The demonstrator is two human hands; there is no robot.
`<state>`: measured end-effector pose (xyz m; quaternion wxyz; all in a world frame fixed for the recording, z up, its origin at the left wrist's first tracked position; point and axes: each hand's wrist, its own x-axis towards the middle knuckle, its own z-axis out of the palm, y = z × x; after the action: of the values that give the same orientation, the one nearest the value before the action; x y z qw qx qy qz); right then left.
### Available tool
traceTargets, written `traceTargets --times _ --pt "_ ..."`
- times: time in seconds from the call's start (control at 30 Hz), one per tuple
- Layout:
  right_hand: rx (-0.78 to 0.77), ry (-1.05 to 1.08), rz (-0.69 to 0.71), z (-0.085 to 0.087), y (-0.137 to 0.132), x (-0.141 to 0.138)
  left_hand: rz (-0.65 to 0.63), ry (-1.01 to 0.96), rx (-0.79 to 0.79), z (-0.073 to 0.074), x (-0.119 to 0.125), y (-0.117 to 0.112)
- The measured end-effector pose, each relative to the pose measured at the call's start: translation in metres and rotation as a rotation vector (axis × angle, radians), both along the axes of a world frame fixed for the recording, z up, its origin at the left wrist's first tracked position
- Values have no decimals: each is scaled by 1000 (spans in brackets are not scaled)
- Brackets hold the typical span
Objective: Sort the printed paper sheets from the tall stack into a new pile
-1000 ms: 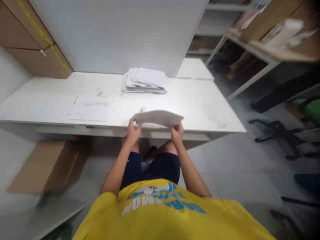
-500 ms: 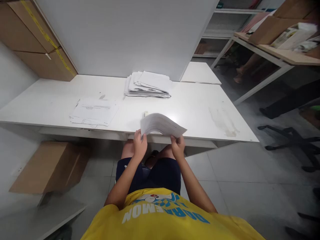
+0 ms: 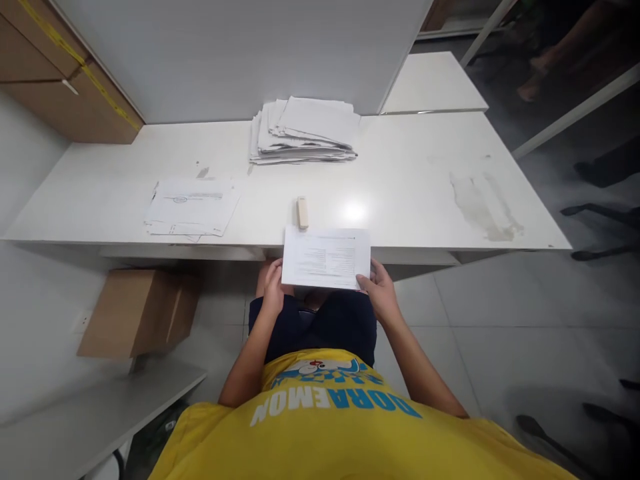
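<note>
Between my hands is a printed sheet of paper (image 3: 326, 257), held nearly flat over the desk's front edge; whether more sheets lie under it I cannot tell. My left hand (image 3: 273, 290) is closed at its left edge, fingers partly hidden behind. At the right, my right hand (image 3: 381, 293) pinches the lower corner, thumb on top. Just beyond the paper lies a small beige oblong object (image 3: 303, 212), perhaps a stapler. A low pile of printed sheets (image 3: 193, 208) rests to the left, and a thicker stack of papers (image 3: 310, 130) sits by the back panel.
The white desk (image 3: 400, 193) ends at a grey upright panel (image 3: 250, 53). Cardboard boxes stand at the back left (image 3: 100, 100), and another box (image 3: 125, 313) is below the desk. Wheeled chair legs (image 3: 600, 213) and a person's leg (image 3: 555, 60) show at right.
The paper, bowed upward before, now lies flatter with its print facing me. The beige object has come into fuller view. My view has tilted down.
</note>
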<state>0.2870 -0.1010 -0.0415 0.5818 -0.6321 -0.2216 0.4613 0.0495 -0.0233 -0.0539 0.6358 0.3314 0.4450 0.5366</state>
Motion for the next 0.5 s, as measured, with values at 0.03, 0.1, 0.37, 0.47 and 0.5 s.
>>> traceTargets --times 0.03,0.1,0.37,0.47,0.5 --pt "14 13 -3 2 3 0 -26 -100 -22 -1 1 0" --pt "47 27 -3 7 8 0 -70 -252 -105 -8 4 -3" --pt "146 32 -64 31 20 -4 -153 47 -166 -16 26 -23" --pt "132 -21 -77 35 27 9 -38 559 362 25 32 -32" --pt "136 -39 -85 36 31 14 -45 700 573 42 35 -32"
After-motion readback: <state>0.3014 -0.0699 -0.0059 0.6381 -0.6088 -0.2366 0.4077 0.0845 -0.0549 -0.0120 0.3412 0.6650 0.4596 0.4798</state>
